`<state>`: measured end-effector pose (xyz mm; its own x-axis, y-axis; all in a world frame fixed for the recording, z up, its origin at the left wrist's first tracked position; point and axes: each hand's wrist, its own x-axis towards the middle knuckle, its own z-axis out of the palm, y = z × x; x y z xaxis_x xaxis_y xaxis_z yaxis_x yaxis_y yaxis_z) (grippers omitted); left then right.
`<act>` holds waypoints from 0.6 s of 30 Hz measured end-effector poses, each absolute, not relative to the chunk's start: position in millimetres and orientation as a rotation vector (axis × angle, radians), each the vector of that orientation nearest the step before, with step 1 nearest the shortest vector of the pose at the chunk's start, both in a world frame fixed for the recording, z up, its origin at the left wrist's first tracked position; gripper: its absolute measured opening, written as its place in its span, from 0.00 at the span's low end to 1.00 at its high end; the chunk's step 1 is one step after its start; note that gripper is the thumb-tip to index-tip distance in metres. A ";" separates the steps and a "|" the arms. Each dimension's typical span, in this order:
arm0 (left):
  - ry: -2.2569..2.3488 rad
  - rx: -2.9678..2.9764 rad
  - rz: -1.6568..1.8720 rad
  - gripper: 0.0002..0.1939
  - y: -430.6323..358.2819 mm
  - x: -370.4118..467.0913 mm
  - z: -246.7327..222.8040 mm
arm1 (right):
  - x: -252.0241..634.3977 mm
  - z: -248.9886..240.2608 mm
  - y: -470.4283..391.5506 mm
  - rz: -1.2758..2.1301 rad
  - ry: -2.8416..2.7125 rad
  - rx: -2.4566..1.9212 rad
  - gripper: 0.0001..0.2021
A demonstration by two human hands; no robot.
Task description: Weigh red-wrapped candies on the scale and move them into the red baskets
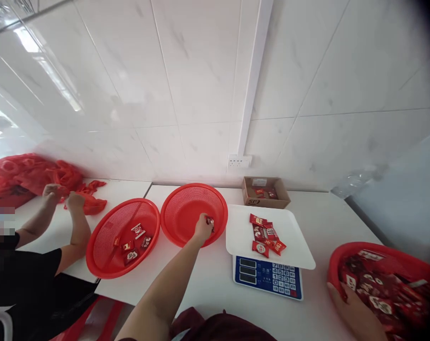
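The wearer's left hand (202, 230) reaches down into the middle basket (186, 213), fingers closed on a small red packet (210, 221). The packet sits at the fingertips, on the right side of the hand, over the basket's right half; its long axis seems to slope down to the right, though the fingers partly hide it. The right hand (357, 312) is well apart, at the near left rim of the full basket (339, 255); whether it grips the rim cannot be told. Between the two hands stands a scale (268, 277), blue-fronted with number keys, bearing a smooth white tray (236, 237) with rounded corners and a loose heap of glossy, crimp-ended packets. The left hand is the nearer to this tray.

The baskets are round red plastic with perforated walls. The left basket (106, 237) holds a few packets. Behind the tray is an open brown cardboard box (257, 201). All rest on a flat white worktop (211, 284). At far left, another person handles crumpled red netting (26, 175).
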<state>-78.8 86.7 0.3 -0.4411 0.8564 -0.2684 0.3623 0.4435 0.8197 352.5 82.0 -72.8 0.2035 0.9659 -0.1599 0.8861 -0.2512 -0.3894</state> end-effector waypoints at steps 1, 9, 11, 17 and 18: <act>2.021 1.039 0.879 0.19 85.4 -84.8 -0.3 | 351.0 -70.9 82.4 0.594 -1.756 -2.296 0.35; 2.044 1.555 0.623 0.20 100.9 -63.2 3.3 | 333.8 -49.8 72.1 0.721 -1.654 -2.386 0.34; 1.908 1.737 0.530 0.20 115.5 -37.8 3.5 | 331.8 -47.7 71.0 0.721 -1.659 -2.378 0.33; 1.602 2.047 0.271 0.28 156.9 30.4 1.8 | 341.4 -58.9 71.4 0.574 -1.699 -2.353 0.31; 1.584 2.067 0.238 0.29 160.9 35.9 1.6 | 344.0 -62.4 71.9 0.539 -1.714 -2.340 0.30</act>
